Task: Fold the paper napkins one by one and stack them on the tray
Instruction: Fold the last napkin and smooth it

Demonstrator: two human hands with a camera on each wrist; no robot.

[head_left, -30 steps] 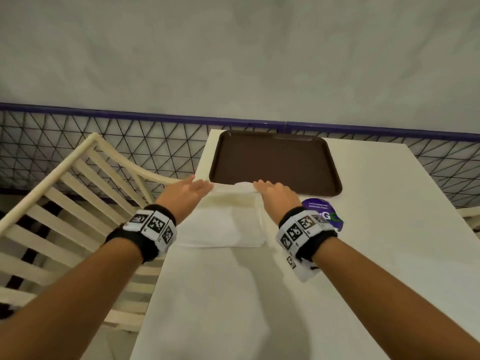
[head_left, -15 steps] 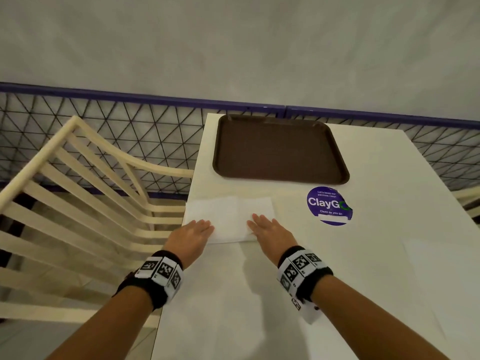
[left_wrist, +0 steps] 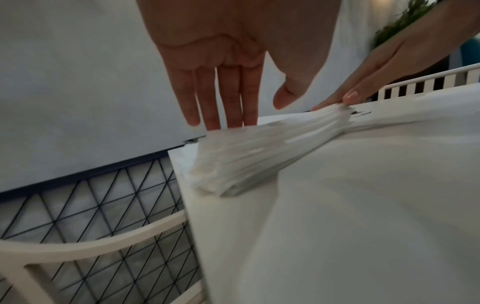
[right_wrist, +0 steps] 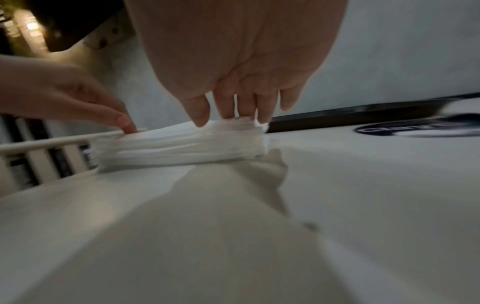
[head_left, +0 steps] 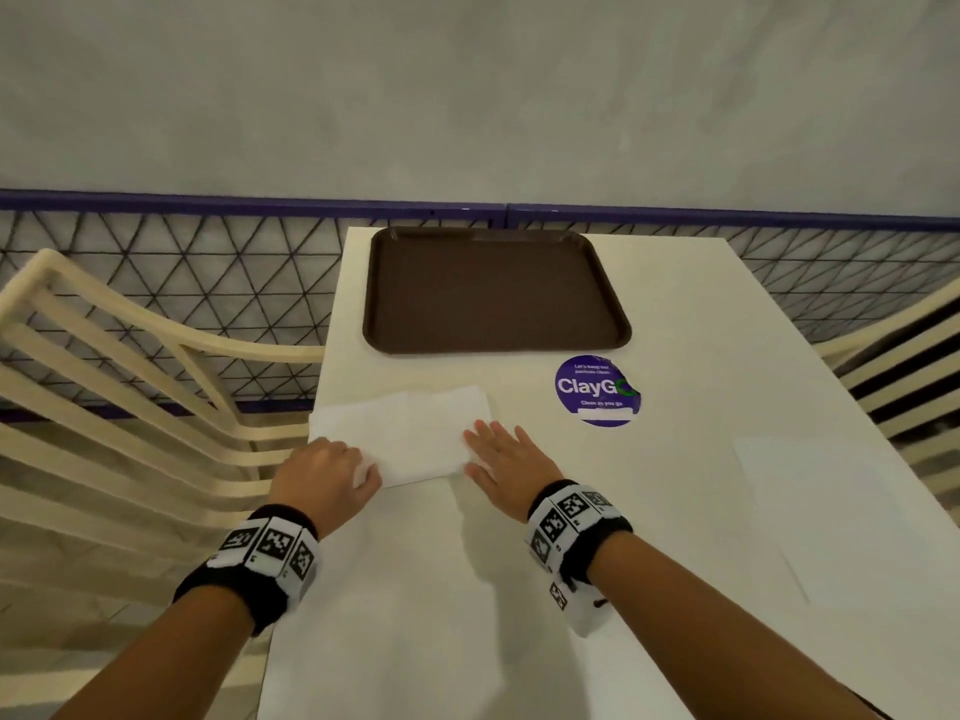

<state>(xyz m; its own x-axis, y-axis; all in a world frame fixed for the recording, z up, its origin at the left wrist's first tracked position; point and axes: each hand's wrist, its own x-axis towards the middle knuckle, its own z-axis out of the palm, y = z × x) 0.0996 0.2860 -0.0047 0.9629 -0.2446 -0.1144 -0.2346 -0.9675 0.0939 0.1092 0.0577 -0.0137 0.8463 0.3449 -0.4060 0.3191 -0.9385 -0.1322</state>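
A white napkin stack (head_left: 405,439) lies lengthwise along the table's (head_left: 675,511) left edge, near the tray (head_left: 493,288). The left hand (head_left: 324,478) and right hand (head_left: 506,459) press its ends, fingers straight.

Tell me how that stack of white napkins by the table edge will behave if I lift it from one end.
The napkin stack would probably droop and fan apart, since its thin layers already splay at the end. It looks light, so likely easy to shift. It sits near the table edge by the left hand, so a push might slide sheets off.
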